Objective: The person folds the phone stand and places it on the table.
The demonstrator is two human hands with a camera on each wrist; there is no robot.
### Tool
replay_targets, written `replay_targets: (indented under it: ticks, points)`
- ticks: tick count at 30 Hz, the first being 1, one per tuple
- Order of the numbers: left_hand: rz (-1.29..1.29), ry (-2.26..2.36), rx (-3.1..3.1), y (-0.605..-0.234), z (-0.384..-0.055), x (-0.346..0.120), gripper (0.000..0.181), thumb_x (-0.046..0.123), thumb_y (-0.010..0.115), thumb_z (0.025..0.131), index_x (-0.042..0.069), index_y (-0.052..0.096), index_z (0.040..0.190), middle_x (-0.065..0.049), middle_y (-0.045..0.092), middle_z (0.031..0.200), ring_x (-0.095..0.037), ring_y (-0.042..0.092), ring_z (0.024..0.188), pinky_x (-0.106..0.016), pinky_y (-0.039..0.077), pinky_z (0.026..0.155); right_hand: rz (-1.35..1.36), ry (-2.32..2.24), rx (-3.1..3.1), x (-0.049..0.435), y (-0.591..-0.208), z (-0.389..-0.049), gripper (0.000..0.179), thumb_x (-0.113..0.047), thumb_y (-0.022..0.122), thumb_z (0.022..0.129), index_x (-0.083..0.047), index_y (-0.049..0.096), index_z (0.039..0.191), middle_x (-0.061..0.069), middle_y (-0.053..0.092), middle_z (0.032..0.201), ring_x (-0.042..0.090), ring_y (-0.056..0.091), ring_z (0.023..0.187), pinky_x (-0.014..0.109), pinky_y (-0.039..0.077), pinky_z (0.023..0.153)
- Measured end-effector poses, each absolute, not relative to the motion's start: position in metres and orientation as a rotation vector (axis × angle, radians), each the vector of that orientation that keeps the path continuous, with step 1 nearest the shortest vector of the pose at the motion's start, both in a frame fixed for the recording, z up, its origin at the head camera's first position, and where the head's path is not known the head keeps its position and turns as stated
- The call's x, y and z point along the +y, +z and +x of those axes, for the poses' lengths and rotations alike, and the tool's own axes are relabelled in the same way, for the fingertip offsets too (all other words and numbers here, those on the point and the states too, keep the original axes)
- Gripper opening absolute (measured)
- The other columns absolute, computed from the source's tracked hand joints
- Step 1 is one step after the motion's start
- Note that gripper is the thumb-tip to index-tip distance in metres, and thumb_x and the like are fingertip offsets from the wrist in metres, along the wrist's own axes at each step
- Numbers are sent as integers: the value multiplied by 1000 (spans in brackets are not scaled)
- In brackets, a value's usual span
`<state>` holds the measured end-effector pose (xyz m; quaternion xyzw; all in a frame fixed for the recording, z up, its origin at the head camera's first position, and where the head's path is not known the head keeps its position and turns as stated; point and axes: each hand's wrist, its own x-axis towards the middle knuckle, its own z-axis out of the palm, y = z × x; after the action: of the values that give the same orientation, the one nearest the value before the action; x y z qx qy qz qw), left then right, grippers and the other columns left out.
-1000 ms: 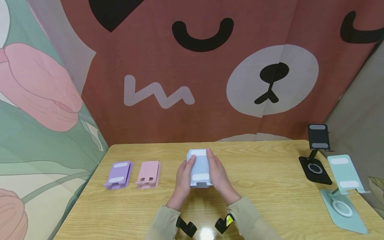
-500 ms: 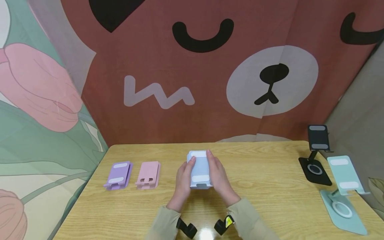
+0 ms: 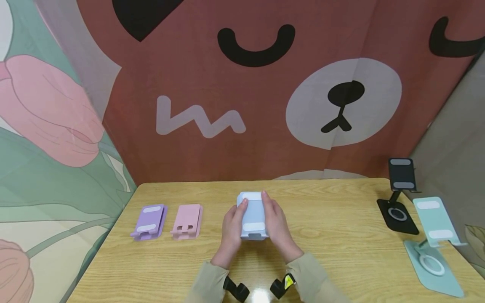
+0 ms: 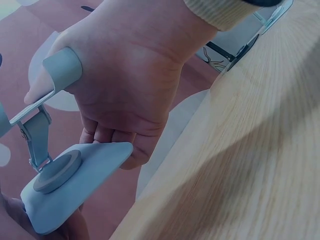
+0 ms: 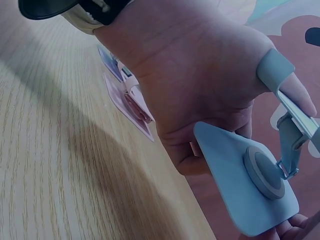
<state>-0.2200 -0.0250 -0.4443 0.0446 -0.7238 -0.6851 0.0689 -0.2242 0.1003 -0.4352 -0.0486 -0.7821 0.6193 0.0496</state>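
Observation:
A light blue folding phone stand point(image 3: 253, 212) is held above the table between both hands. My left hand point(image 3: 232, 227) grips its left side, thumb on the front plate. From the right, my right hand point(image 3: 279, 225) grips the opposite edge in the same way. The left wrist view shows the stand's base plate point(image 4: 95, 182) with a round ring, and a hinged arm point(image 4: 37, 140) joining it to the upper plate. A gap separates the two plates. Fingers of the left hand curl under the base; in the right wrist view, fingers point(image 5: 195, 162) also reach behind the base plate point(image 5: 227, 175).
On the wooden table point(image 3: 159, 269), a purple folded phone stand point(image 3: 151, 221) and a pink one point(image 3: 187, 221) lie at the left. A black stand point(image 3: 398, 214) and a mint green stand point(image 3: 433, 261) stand unfolded near the right edge. A printed curtain point(image 3: 227, 147) hangs behind.
Both hands and the blue phone stand have sunk slightly in the head view. The grip looks the same, and the other stands stay in place.

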Motion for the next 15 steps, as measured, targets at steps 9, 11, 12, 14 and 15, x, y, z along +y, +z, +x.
replay_targets:
  ticks: [9, 11, 12, 14, 15]
  points:
    - [132, -2054, -2195, -445, -220, -26, 61, 56, 55, 99, -3, 68, 108, -9, 66, 87, -19, 60, 78, -33, 50, 70, -156, 1882, -2373, 100, -438, -226, 81, -70, 30, 102, 0, 60, 127, 12, 65, 98, 25, 61, 87, 37, 51, 74]
    - [134, -2054, -2191, -445, -220, -26, 59, 55, 56, 99, -2, 68, 107, -9, 66, 86, -18, 60, 77, -33, 50, 70, -151, 1886, -2369, 100, -438, -226, 78, -67, 31, 103, 1, 60, 127, 12, 65, 98, 25, 61, 87, 37, 51, 74]
    - [136, -2052, -2189, -445, -220, -26, 59, 55, 56, 99, -2, 68, 107, -8, 66, 85, -18, 59, 77, -33, 49, 70, -151, 1886, -2368, 100, -439, -226, 77, -67, 31, 104, 1, 60, 127, 12, 65, 98, 25, 61, 87, 37, 51, 75]
    - [141, -2056, -2181, -445, -220, -26, 58, 54, 57, 99, -2, 69, 105, -8, 66, 84, -18, 59, 76, -33, 49, 69, -149, 1887, -2368, 100, -439, -226, 76, -66, 32, 104, 1, 60, 127, 13, 64, 99, 25, 61, 88, 37, 51, 75]
    - [142, -2058, -2178, -445, -220, -26, 58, 55, 57, 99, -2, 69, 106, -8, 66, 84, -18, 59, 76, -33, 49, 69, -153, 1888, -2370, 100, -439, -226, 78, -68, 32, 103, 0, 60, 127, 12, 64, 100, 25, 61, 88, 37, 51, 76]
